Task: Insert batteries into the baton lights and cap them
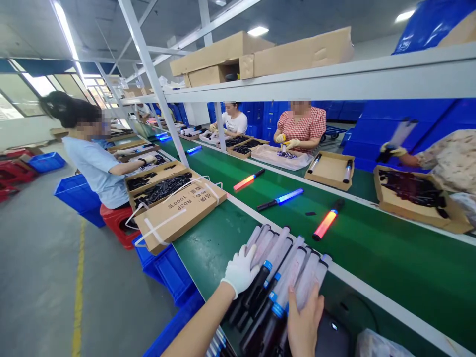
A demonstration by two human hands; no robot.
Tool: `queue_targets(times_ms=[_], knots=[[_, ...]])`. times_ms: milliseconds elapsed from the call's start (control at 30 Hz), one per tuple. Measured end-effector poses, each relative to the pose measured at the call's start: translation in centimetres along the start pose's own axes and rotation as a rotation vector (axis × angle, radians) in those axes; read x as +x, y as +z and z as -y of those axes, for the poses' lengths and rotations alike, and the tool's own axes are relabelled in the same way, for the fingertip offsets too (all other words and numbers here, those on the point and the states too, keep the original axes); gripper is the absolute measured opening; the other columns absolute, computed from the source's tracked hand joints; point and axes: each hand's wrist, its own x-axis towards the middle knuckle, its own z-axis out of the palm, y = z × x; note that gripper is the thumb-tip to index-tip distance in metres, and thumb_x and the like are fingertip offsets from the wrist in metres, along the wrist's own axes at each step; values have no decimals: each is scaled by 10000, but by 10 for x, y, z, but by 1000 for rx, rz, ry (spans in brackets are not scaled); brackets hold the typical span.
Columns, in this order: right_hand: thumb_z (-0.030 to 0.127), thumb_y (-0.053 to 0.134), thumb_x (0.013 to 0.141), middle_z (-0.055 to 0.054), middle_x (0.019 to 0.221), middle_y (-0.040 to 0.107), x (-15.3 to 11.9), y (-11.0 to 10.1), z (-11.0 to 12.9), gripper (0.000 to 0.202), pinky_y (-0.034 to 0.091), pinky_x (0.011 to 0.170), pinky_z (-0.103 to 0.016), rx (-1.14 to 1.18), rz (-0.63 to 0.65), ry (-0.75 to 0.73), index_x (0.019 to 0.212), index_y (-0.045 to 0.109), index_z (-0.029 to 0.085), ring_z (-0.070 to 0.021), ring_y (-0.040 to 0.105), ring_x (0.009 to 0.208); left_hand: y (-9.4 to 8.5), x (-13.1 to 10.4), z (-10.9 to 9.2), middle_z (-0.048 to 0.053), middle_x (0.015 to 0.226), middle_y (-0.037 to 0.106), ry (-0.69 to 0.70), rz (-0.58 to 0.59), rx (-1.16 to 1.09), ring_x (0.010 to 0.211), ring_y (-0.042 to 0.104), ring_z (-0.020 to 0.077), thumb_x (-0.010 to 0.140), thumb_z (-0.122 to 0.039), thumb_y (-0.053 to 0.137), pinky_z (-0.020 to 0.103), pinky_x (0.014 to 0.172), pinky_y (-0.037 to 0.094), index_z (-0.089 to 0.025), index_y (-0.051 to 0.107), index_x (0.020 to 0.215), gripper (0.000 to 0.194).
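A pile of light sticks (293, 267), with clear whitish tubes, blue bands and black handles, lies at the near edge of the green bench. My left hand (240, 271), in a white glove, grips the pile's left side, its fingers against the tubes. My bare right hand (305, 320) grips the right side, thumb over the tubes and fingers along the outer one. The sticks' lower ends run down between my forearms. Beyond them on the green belt (372, 258) lie a lit red stick (325, 225), a lit blue stick (292, 196) and another red one (244, 182).
A flattened carton (182, 213) and a tray of black parts (163, 189) stand to the left. Blue crates (167, 272) sit below the bench edge. A dark device (330, 332) lies right of my hand. Co-workers sit across and left; a shelf (297, 82) spans overhead.
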Motion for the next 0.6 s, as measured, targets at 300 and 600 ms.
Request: queue_targets(times_ms=[300, 600], knots=[[623, 341, 866, -128, 1627, 67, -5, 22, 23, 729, 183, 1100, -650, -328, -98, -218, 1459, 469, 218, -432, 88, 1474, -2, 4, -7, 109, 1604, 223, 99, 55, 92, 1412, 312, 352, 941, -410, 482, 612, 1102, 329, -284, 369, 1492, 576], [604, 395, 887, -189, 1613, 85, 4, -6, -6, 730, 265, 1096, -627, -498, -116, -166, 1500, 397, 206, -419, 193, 1457, -14, -10, 0, 108, 1597, 232, 73, 74, 204, 1408, 304, 379, 936, -456, 486, 668, 1080, 329, -304, 332, 1506, 610]])
